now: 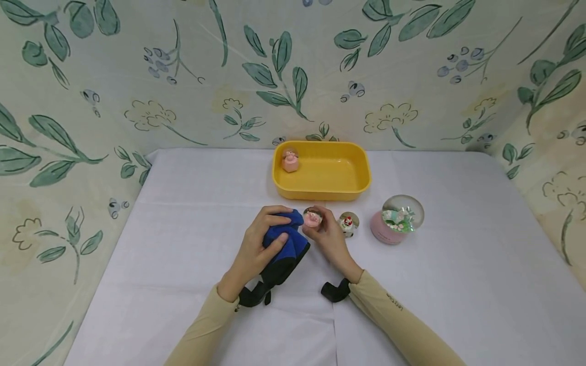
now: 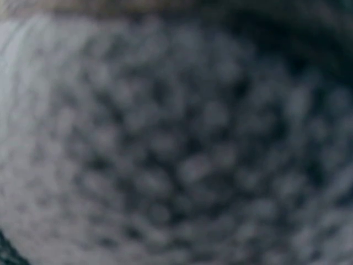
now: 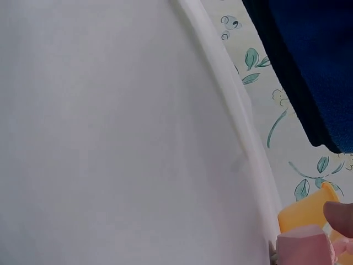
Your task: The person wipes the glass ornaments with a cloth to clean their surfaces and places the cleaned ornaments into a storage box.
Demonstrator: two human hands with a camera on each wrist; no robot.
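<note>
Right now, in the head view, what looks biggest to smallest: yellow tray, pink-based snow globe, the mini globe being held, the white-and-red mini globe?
1. Yellow tray
2. Pink-based snow globe
3. Held mini globe and white-and-red mini globe: too alike to rank, and the held one is partly hidden.

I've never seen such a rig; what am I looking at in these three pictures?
There is no machine: a person works with two bare hands. The wide overview comes from a camera on the head; the other two come from wrist cameras, and the left one is too blurred to read. The left hand grips a blue cloth with black trim; the right hand holds a small clear globe with a pink figure. On the white-covered table stand a yellow rectangular tray with another small pink-based globe inside, a small clear globe with a white-and-red figure, and a larger clear globe on a pink base.
</note>
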